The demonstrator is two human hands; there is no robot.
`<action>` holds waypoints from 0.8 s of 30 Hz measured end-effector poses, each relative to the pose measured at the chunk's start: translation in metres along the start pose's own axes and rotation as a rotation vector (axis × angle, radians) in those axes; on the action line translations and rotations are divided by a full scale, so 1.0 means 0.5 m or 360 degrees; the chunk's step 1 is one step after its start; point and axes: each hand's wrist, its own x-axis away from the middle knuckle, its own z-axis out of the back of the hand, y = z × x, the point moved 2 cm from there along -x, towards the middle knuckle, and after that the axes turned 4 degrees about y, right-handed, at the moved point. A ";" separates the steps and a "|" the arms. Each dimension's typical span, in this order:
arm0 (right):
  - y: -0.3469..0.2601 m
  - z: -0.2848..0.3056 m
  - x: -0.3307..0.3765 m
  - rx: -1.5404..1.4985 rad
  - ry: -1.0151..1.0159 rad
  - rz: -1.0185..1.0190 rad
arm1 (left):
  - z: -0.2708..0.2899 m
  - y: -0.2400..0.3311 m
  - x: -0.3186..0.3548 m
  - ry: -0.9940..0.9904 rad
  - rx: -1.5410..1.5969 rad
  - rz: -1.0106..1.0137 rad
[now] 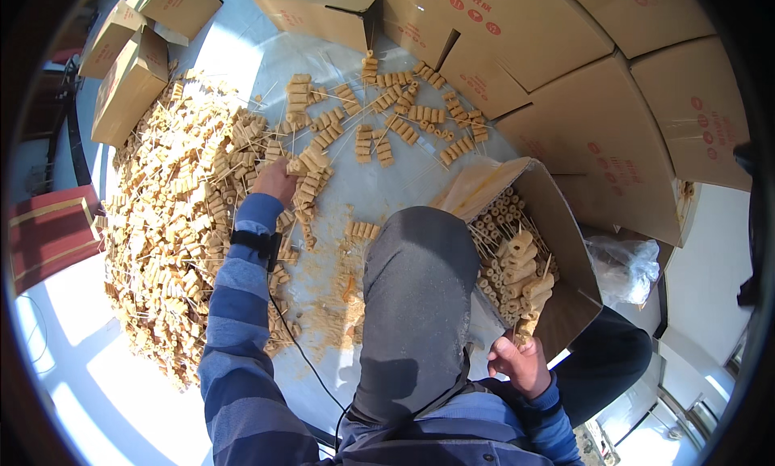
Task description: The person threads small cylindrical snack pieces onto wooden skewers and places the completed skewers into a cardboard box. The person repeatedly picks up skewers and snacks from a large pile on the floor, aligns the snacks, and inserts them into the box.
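the left hand (276, 183) is at the right edge of a big heap of skewers (173, 216), which are tan, ridged rolls on thin pale sticks. its fingertips are mostly hidden among some skewers there, and it touches them, but i cannot tell if its grip is spread or pressed together. around the left wrist there is a black band (254, 241), and a thin dark cable (300, 351) runs near it toward the body.

the right hand (523, 364) is at the near side of an open cardboard box (575, 296). its grip is pinching, with thumb and fingers, the lower end of a bunch of skewers (521, 274); the rolls of this bunch lean upward, over the inside of the box. under and behind them, many other skewers lie in the box, and some show their round, hollow ends.

beyond the hands, on the pale grey surface (343, 193), loose skewers (400, 127) are scattered in small groups, and crumbs (327, 316) are spread nearer to the body. large brown cartons (581, 135) with red print stand at the upper right, and smaller boxes (133, 86) stand behind the heap. a clear plastic bag (626, 268) lies just beside the open box, on its right.
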 end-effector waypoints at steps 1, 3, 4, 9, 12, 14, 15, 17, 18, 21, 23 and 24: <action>0.001 -0.001 0.008 -0.0039 -0.0032 0.0053 | 0.059 0.000 0.035 0.0142 0.0131 -0.0020; 0.000 -0.007 0.026 -0.0144 -0.0122 0.0188 | 0.163 0.008 0.098 -0.0201 0.0528 0.0537; -0.001 -0.006 0.036 0.0034 -0.0046 0.0190 | 0.207 0.033 0.144 -0.0194 0.0894 0.0460; -0.038 -0.037 0.088 -0.0196 -0.0232 0.0687 | 0.352 0.230 0.392 -0.0868 0.1827 -0.0097; -0.059 -0.052 0.134 -0.0139 -0.0368 0.0862 | 0.349 0.364 0.509 -0.1222 0.1670 -0.0231; -0.067 -0.068 0.148 -0.0233 -0.0440 0.0960 | 0.315 0.445 0.560 -0.1400 0.1493 -0.0311; -0.068 -0.069 0.154 -0.0260 -0.0450 0.0986 | 0.291 0.482 0.577 -0.1520 0.1444 -0.0342; -0.067 -0.069 0.162 -0.0343 -0.0469 0.1030 | 0.245 0.540 0.603 -0.1678 0.1244 -0.0323; -0.066 -0.062 0.170 -0.0332 -0.0478 0.1045 | 0.224 0.565 0.618 -0.1748 0.1256 -0.0379; -0.055 -0.046 0.194 -0.0464 -0.0481 0.1006 | 0.179 0.609 0.653 -0.1916 0.1159 -0.0483; -0.055 -0.033 0.203 -0.0421 -0.0470 0.1001 | 0.157 0.626 0.671 -0.1983 0.1139 -0.0589; -0.053 -0.029 0.211 -0.0448 -0.0464 0.1090 | 0.147 0.627 0.680 -0.2032 0.1143 -0.0496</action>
